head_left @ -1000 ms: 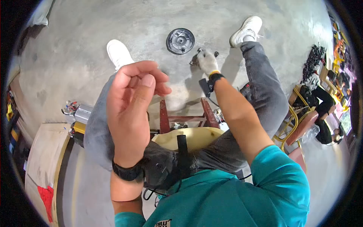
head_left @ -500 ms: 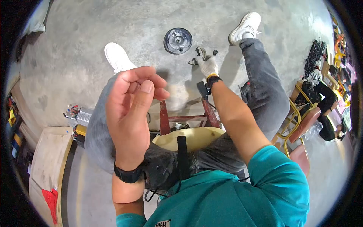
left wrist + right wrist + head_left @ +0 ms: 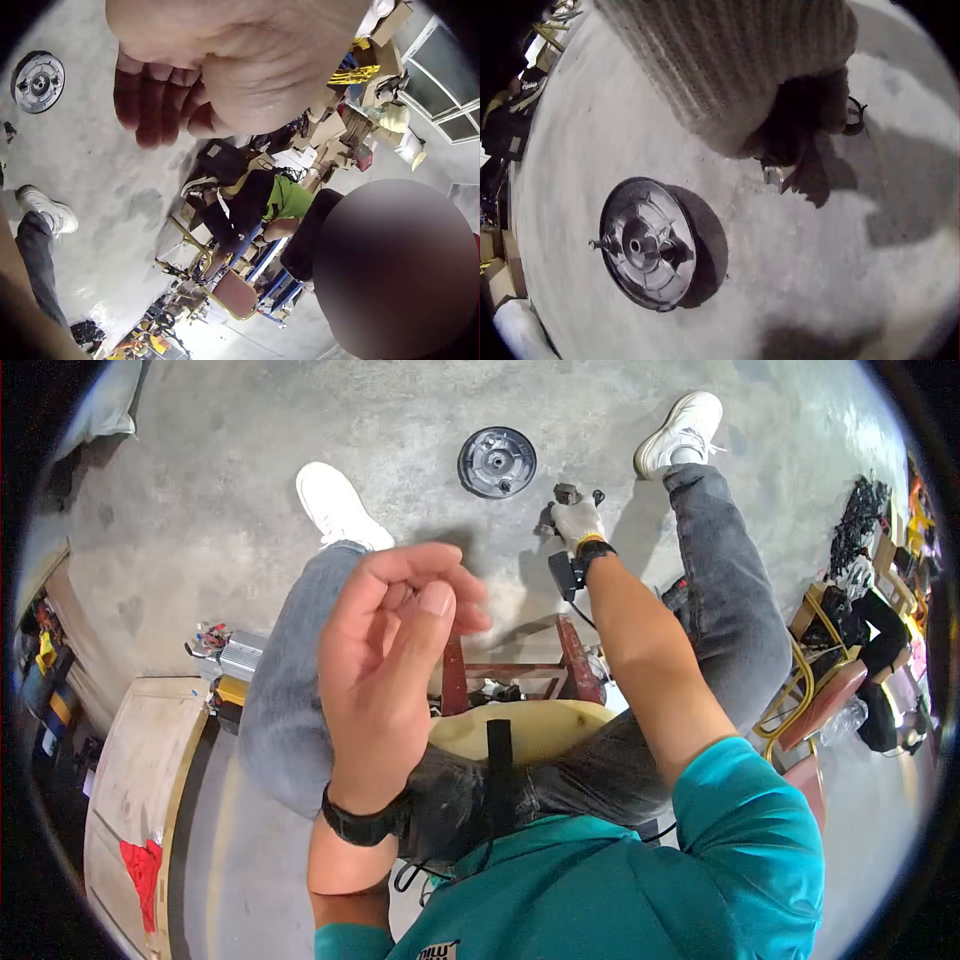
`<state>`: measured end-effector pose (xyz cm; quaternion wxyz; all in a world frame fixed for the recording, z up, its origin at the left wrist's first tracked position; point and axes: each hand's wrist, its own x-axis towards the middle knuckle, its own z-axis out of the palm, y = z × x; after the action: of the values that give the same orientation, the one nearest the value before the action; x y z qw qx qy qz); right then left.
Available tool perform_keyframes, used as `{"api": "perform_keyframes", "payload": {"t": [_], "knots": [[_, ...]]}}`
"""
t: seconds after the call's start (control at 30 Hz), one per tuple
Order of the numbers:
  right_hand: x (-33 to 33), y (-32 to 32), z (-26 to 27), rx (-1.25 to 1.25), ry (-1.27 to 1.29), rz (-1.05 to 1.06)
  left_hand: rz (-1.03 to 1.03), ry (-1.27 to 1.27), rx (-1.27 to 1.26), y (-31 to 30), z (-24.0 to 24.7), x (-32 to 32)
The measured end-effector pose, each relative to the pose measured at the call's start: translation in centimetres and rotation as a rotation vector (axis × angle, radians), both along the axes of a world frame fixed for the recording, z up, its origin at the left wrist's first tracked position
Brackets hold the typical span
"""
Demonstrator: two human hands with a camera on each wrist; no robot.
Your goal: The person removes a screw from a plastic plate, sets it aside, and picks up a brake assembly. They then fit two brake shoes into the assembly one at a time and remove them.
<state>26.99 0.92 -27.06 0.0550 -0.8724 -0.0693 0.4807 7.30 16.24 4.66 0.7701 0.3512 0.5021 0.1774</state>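
Observation:
My right hand (image 3: 577, 520), in a white knit glove, reaches down to the floor among small dark metal parts. Its fingers curl round a curved metal part (image 3: 566, 492) that looks like a brake shoe; the glove hides most of it. In the right wrist view, a bright end of a metal piece (image 3: 774, 177) shows under the fingers. A round metal brake plate (image 3: 497, 462) lies flat on the floor, ahead and left of that hand. My bare left hand (image 3: 392, 660) is raised over my left thigh, loosely curled and holding nothing.
A dark red wooden stool frame (image 3: 510, 672) stands between my legs. White shoes (image 3: 340, 508) flank the work area. At left are a silver box with wires (image 3: 240, 653) and a pale board (image 3: 140, 760). Chairs (image 3: 830, 690) and piled goods stand at right.
The head view has shifted, so the scene sits farther right. My right hand drew back slightly, showing a curved metal part, then closed round it again. The left hand keeps its loose curl.

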Motion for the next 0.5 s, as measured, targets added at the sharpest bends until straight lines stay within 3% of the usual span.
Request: {"api": "perform_keyframes", "payload": {"t": [0.03, 0.1, 0.17, 0.3, 0.33, 0.43, 0.5], "knots": [[-0.2, -0.1, 1.0, 0.1, 0.112, -0.293, 0.003, 0.003, 0.03, 0.0, -0.2, 0.2], [0.9, -0.9, -0.2, 0.001, 0.147, -0.125, 0.005, 0.011, 0.068, -0.2, -0.5, 0.4], [0.1, 0.0, 3.7, 0.307, 0.224, -0.391, -0.02, 0.023, 0.167, -0.3, -1.0, 0.5], [0.3, 2.0, 9.8, 0.402, 0.32, -0.412, -0.031, 0.015, 0.325, -0.6, -3.2, 0.7], [-0.3, 2.4, 11.6, 0.555, 0.381, -0.512, -0.025, -0.005, 0.353, -0.8, -3.8, 0.8], [-2.0, 2.6, 19.9, 0.816, 0.595, -0.551, 0.003, 0.112, 0.379, -1.8, -4.7, 0.9], [-3.3, 1.4, 24.6, 0.802, 0.577, -0.431, -0.02, 0.224, 0.382, -2.5, -4.6, 0.5]]}}
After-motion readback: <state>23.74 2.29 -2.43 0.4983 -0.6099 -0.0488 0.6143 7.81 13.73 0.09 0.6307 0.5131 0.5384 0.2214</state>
